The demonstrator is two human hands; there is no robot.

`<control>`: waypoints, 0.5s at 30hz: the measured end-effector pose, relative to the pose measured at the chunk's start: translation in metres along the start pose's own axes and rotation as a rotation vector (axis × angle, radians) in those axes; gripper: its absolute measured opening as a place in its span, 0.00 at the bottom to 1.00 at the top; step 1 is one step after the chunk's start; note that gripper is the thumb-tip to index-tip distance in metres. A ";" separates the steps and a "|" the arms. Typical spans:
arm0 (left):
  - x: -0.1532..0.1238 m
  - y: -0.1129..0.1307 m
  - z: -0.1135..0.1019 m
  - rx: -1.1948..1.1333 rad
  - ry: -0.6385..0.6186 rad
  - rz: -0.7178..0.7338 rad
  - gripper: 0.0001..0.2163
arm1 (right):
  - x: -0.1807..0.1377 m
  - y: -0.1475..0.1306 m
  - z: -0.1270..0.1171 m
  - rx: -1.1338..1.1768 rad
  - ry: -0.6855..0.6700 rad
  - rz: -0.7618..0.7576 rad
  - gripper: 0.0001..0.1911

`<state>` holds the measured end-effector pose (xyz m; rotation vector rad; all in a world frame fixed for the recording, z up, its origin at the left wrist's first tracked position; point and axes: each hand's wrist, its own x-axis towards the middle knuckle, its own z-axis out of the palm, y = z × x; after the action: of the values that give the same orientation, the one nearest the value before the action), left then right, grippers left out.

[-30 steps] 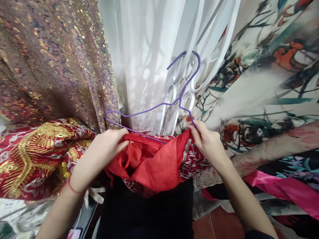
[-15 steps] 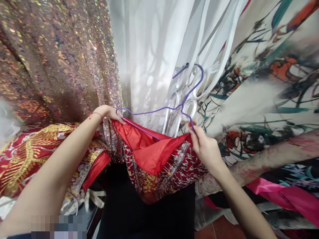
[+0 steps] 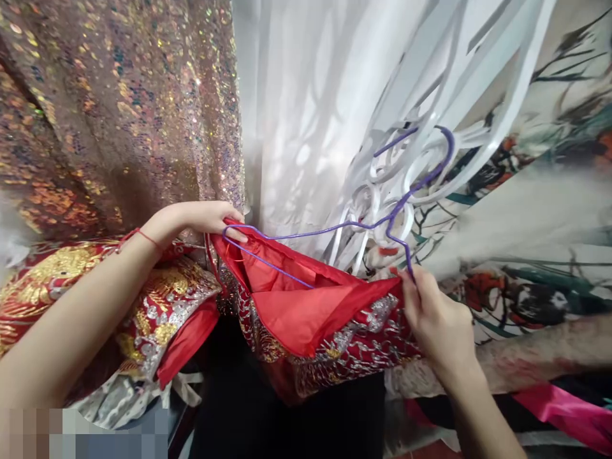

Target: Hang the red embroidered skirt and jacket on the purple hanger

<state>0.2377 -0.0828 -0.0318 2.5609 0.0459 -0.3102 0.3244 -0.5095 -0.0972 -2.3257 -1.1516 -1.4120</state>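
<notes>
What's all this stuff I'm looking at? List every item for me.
wire hanger: one, purple, centre, partly inside the red garment
red garment: one, red lining with silver and gold embroidery, centre
sequin fabric: one, bronze, upper left
sheer curtain: one, white, upper middle
scrollwork grille: one, white, upper right
printed fabric: one, cream with teal and orange, right
pink fabric: one, lower right
left hand: at the hanger's end and garment edge
right hand: pinching the hanger and garment

sequined fabric (image 3: 119, 108), white curtain (image 3: 306, 108)
</notes>
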 end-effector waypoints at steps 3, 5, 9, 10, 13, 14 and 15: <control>-0.001 0.000 -0.004 -0.113 -0.040 -0.001 0.16 | -0.002 -0.003 -0.004 0.001 -0.049 0.032 0.14; -0.002 -0.001 -0.006 -0.176 -0.039 0.001 0.17 | -0.004 -0.003 -0.006 -0.005 -0.047 0.028 0.13; -0.005 0.002 -0.008 -0.232 -0.026 -0.020 0.17 | -0.005 -0.002 -0.004 -0.023 -0.035 0.000 0.12; -0.006 0.004 -0.008 -0.217 0.001 -0.021 0.16 | -0.004 -0.003 -0.004 -0.031 -0.035 -0.002 0.12; -0.009 0.018 -0.003 0.040 0.245 -0.016 0.12 | -0.002 -0.007 -0.003 -0.074 -0.042 0.001 0.12; -0.008 0.025 0.000 0.191 0.358 -0.035 0.12 | -0.001 -0.009 -0.003 -0.087 -0.037 -0.009 0.12; -0.007 0.032 0.004 0.346 0.453 -0.070 0.12 | 0.000 -0.011 -0.003 -0.099 -0.024 -0.028 0.12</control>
<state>0.2328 -0.1113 -0.0167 2.9261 0.2709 0.2656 0.3144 -0.5035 -0.0979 -2.4083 -1.1496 -1.4874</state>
